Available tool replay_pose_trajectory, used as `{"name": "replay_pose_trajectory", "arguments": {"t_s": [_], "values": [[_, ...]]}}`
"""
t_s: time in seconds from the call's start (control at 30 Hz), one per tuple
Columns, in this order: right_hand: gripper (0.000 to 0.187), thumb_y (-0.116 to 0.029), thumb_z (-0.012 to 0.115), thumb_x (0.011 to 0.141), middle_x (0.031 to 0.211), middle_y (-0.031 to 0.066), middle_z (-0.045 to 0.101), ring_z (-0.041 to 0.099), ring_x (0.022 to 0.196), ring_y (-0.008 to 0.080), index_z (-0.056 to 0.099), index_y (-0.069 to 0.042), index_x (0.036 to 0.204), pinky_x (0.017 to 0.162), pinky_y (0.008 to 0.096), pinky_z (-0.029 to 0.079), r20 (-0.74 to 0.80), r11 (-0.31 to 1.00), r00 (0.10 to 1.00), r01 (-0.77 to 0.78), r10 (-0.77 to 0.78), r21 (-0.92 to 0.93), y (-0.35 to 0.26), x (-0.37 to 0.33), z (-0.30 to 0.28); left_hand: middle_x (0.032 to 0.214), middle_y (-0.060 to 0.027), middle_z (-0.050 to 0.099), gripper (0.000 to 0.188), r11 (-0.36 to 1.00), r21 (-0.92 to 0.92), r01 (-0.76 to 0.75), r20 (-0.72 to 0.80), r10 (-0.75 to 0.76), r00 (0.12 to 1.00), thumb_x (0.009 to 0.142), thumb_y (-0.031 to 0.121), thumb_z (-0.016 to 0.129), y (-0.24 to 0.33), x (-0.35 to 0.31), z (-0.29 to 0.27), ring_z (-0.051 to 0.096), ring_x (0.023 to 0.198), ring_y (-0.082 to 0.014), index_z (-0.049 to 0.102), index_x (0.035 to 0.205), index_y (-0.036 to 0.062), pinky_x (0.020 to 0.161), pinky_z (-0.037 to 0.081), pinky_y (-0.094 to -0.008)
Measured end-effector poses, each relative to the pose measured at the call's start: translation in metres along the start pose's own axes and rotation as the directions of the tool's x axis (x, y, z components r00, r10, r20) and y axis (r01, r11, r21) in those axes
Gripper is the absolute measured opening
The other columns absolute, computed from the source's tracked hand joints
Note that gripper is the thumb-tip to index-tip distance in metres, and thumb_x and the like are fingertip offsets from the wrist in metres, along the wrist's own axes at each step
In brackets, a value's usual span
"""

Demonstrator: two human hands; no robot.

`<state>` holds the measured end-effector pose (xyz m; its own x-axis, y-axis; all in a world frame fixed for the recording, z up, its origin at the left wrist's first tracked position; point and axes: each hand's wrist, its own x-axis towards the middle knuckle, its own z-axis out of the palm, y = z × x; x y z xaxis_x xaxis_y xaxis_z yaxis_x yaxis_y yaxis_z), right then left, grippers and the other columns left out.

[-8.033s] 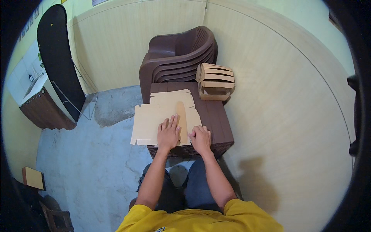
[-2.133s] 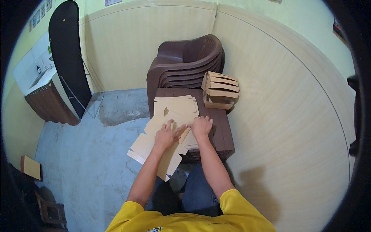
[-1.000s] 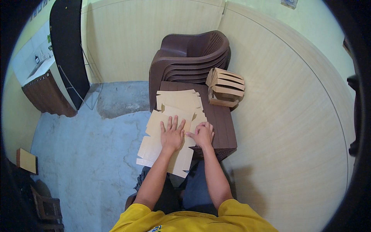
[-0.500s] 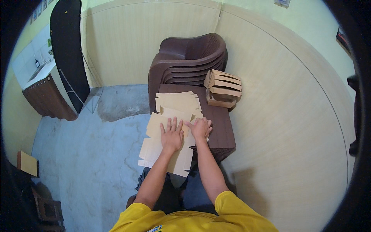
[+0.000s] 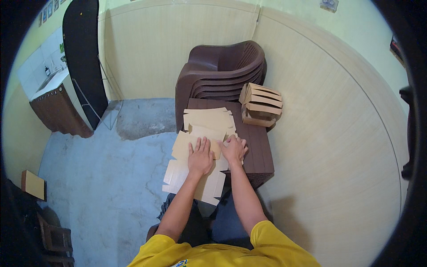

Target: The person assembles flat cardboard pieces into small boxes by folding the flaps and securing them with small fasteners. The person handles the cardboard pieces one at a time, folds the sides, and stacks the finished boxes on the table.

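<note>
A flat cardboard box [image 5: 207, 185], tan and cut with slots and flaps, lies unfolded over the near left part of a brown table. My left hand [image 5: 201, 156] rests on its middle, palm down with the fingers stretched forward, over a folded-over panel. At the box's right edge, my right hand [image 5: 233, 149] has its fingers curled on a side flap and its thumb toward the left hand. What lies beneath the right fingers is partly hidden.
Behind the cardboard is the brown table [image 5: 255, 147], with several folded cardboard boxes [image 5: 262, 106] piled at its far right. Stacked brown plastic chairs [image 5: 222, 66] stand beyond it. A wood-look wall [image 5: 329, 133] runs along the right, and blue floor [image 5: 106, 178] lies to the left.
The whole view has shifted slightly. Beneath my left hand the folded panel looks a little flatter. My right hand's fingers have moved slightly at the cardboard's right edge.
</note>
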<state>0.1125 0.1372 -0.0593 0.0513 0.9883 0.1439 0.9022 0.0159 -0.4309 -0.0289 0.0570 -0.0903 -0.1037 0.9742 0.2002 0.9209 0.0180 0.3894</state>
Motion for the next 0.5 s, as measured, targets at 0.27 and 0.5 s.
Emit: {"name": "replay_pose_trajectory", "arguments": {"t_s": [0.27,0.5], "values": [[0.101,-0.065,0.082,0.08,0.151,0.0197,0.058,0.044,0.146,0.0422,0.048,-0.013,0.159,0.121,0.0591,0.03,0.087,0.97,0.995,-0.077,0.059,0.231,-0.014,-0.008,-0.016,0.166,-0.0198,0.046,0.053,0.967,-0.254,0.014,-0.034,-0.023,0.999,0.102,0.036,0.059,-0.016,0.001,-0.006,0.036,0.16,-0.0339,0.064,0.144,0.0047,0.133,0.015,-0.0628],[0.104,-0.037,0.088,0.075,0.156,0.0182,0.054,0.049,0.145,0.0425,0.039,-0.016,0.165,0.12,0.0604,0.037,0.324,0.939,0.931,0.049,-0.166,0.341,0.005,0.014,-0.02,0.162,-0.0176,0.05,0.097,0.997,-0.082,-0.005,-0.127,-0.005,0.992,0.077,0.079,0.076,0.005,-0.006,-0.017,0.038,0.158,-0.0359,0.066,0.14,0.0067,0.132,0.017,-0.0612]]}}
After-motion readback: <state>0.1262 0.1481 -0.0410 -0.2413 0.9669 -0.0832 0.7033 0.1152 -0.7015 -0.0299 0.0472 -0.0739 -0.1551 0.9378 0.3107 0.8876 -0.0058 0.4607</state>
